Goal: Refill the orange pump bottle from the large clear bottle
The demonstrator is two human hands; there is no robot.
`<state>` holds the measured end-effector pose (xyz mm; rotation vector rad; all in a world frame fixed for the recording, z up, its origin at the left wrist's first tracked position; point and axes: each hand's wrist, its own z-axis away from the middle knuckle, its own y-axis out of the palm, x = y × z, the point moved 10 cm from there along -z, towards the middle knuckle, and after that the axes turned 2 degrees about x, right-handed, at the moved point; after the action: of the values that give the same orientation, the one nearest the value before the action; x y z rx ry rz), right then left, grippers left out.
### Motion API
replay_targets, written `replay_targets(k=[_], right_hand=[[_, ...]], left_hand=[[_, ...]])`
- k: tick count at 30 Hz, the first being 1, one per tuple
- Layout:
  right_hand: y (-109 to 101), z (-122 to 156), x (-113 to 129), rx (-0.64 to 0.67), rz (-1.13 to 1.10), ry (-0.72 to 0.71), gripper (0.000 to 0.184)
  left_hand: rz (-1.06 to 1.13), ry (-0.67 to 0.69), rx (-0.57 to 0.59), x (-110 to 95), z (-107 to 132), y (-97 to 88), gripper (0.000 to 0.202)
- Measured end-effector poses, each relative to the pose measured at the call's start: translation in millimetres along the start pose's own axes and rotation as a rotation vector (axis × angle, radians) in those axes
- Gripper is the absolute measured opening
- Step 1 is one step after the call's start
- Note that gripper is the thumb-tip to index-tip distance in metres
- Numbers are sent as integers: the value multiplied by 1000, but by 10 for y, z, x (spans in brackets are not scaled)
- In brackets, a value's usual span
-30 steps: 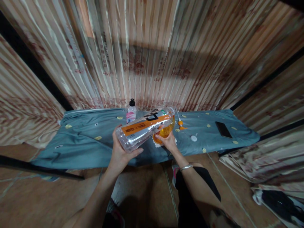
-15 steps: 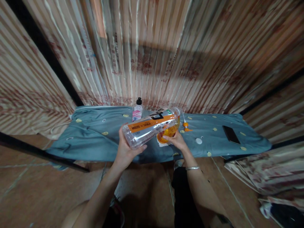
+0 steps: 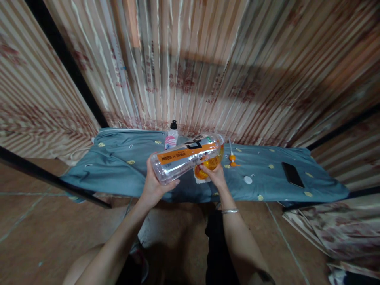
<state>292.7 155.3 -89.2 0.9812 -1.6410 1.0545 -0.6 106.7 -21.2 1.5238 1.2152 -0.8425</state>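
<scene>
My left hand (image 3: 156, 186) is closed round the base of a large clear plastic bottle (image 3: 178, 164) with an orange and silver label. The bottle is tilted, its neck up and to the right over a second bottle. That second one, an amber bottle (image 3: 213, 162), is gripped by my right hand (image 3: 216, 174) and leans with its base near a white tissue (image 3: 202, 181). Its mouth is hidden behind the clear bottle's neck, so I cannot tell whether the two mouths touch. Right of them lies an orange pump head (image 3: 232, 159) with a pale tube.
Behind the clear bottle stands a small bottle with a black cap (image 3: 171, 136). A white round cap (image 3: 247, 179) and a black phone (image 3: 292, 174) lie to the right on the blue-green cloth (image 3: 115, 170). Dark poles (image 3: 68, 59) and striped curtains (image 3: 190, 79) enclose the surface.
The view has shifted slightly. Both hands keep their holds, and the two bottles stay in nearly the same tilted position against each other.
</scene>
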Motion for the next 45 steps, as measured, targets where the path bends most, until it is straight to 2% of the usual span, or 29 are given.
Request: replay_targets(k=[7, 16, 25, 31, 34, 40, 43, 45], right_hand=[[-23, -31, -19, -33, 203, 48, 70], [38, -38, 74, 17, 257, 6, 61], [34, -26, 37, 28, 238, -6, 62], [-5, -8, 57, 26, 212, 40, 68], [-26, -2, 91, 14, 182, 37, 73], [-16, 32, 123, 21, 152, 24, 97], [-158, 57, 128, 50, 282, 29, 93], [-375, 91, 163, 60, 496, 44, 75]], left_hand=[[-7, -106, 8, -27, 13, -57, 94], [23, -143, -44, -108, 28, -25, 91], [55, -177, -10, 67, 63, -79, 82], [93, -173, -33, 178, 29, -80, 84], [101, -179, -32, 154, 11, -42, 83], [113, -192, -13, 77, 3, 75, 81], [116, -197, -9, 80, 2, 105, 84], [113, -201, -10, 90, 0, 107, 83]])
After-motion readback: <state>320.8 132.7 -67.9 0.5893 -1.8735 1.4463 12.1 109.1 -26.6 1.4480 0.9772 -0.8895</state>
